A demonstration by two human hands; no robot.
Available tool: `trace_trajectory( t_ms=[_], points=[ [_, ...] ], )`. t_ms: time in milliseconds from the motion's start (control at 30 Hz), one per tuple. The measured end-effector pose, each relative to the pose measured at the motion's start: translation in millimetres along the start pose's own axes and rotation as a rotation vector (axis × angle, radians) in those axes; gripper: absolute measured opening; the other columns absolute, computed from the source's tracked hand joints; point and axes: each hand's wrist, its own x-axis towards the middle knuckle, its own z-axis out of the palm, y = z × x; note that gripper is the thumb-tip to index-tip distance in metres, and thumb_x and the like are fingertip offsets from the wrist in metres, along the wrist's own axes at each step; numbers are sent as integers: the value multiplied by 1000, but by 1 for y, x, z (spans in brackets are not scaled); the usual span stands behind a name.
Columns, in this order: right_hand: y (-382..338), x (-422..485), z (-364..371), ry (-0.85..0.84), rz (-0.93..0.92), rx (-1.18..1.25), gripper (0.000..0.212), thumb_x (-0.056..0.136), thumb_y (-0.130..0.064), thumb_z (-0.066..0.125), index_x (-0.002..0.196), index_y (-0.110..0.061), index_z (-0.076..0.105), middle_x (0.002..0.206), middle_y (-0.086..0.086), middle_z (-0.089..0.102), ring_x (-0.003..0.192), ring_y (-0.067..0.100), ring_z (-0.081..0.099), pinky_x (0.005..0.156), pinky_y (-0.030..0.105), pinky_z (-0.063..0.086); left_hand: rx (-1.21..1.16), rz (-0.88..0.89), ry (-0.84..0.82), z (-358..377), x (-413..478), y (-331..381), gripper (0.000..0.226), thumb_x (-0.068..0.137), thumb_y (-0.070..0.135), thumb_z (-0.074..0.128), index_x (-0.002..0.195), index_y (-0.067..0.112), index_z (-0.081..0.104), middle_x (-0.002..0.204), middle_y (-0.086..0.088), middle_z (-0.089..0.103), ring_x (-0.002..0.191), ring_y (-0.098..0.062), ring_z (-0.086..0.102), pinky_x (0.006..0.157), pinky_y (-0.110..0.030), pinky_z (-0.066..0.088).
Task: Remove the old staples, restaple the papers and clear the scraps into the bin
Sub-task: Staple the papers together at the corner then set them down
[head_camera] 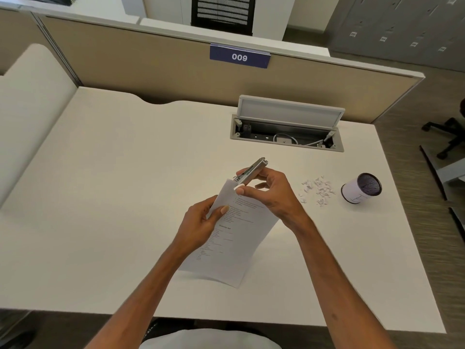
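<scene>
Gripping the stapler (pixel 251 171) in my right hand (pixel 274 192), fingers curled round its body and thumb pressed near its lower end, I have that end at the top corner of the papers (pixel 234 248). My left hand (pixel 201 222) pinches the same sheets by their left edge, just below the stapler, with the thumb on the printed face, and holds them tilted above the desk (pixel 125 197). Out past my right wrist lies a loose heap of paper scraps (pixel 318 190). Just beyond it stands the small bin (pixel 361 188), apart from the heap.
</scene>
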Motion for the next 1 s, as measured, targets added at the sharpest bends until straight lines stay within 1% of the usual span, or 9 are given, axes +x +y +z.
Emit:
trace_trajectory(
  t_ms=[167, 233, 300, 400, 567, 700, 800, 933, 1000],
  points=[
    [-1, 1, -1, -46, 21, -2, 34, 80, -49, 84, 110, -35, 78, 110, -29, 77, 104, -1, 70, 89, 31, 52, -10, 0, -8, 0, 2, 0, 31, 110, 52, 62, 130, 33, 76, 114, 13, 83, 98, -19, 80, 81, -43, 68],
    [1, 0, 1, -62, 41, -12, 31, 80, -49, 84, 109, -40, 78, 107, -28, 77, 101, 3, 71, 87, 31, 53, -5, 6, -10, 1, 3, 0, 28, 110, 50, 62, 128, 34, 77, 113, 11, 83, 100, -20, 80, 83, -46, 67],
    [2, 0, 3, -71, 55, -23, 32, 79, -50, 84, 109, -42, 78, 108, -23, 77, 99, 12, 72, 81, 28, 52, -1, 17, -9, 1, 4, -1, 30, 108, 55, 62, 126, 35, 77, 112, 8, 83, 99, -21, 79, 84, -52, 66],
    [3, -1, 5, -89, 61, -29, 33, 79, -48, 86, 110, -41, 78, 112, -17, 77, 99, 14, 71, 77, 23, 51, -8, 16, -10, 2, 5, -3, 34, 106, 58, 63, 128, 35, 77, 110, 7, 83, 100, -21, 79, 86, -56, 65],
    [3, 1, 8, -88, 66, -46, 37, 78, -52, 83, 112, -39, 77, 113, -16, 77, 99, 15, 72, 78, 24, 51, -11, 7, -21, 2, 6, -7, 30, 109, 50, 65, 130, 32, 77, 113, 8, 84, 102, -20, 80, 88, -54, 67],
    [6, 4, 9, -76, 63, -46, 35, 81, -51, 84, 112, -37, 78, 113, -13, 78, 99, 19, 74, 84, 32, 59, -12, -1, -23, 2, 7, -9, 39, 105, 58, 63, 131, 32, 77, 115, 8, 83, 102, -21, 80, 88, -56, 66],
    [7, 6, 11, -80, 52, -59, 29, 83, -49, 85, 109, -40, 78, 112, -14, 78, 99, 19, 74, 88, 36, 59, -5, 0, -19, 1, 8, -12, 42, 103, 60, 62, 131, 32, 77, 114, 9, 83, 102, -21, 80, 89, -55, 66],
    [7, 8, 10, -93, 47, -67, 28, 82, -49, 84, 108, -41, 78, 109, -17, 78, 97, 14, 74, 85, 30, 58, 3, -4, -18, 1, 9, -13, 39, 106, 56, 63, 132, 32, 77, 116, 9, 83, 102, -20, 80, 88, -51, 67],
    [8, 10, 10, -97, 41, -73, 31, 82, -48, 84, 111, -37, 79, 110, -15, 79, 98, 15, 74, 88, 35, 58, 9, -5, -17, 1, 10, -13, 34, 108, 51, 65, 133, 30, 77, 116, 10, 83, 101, -19, 80, 86, -46, 68]
  ],
)
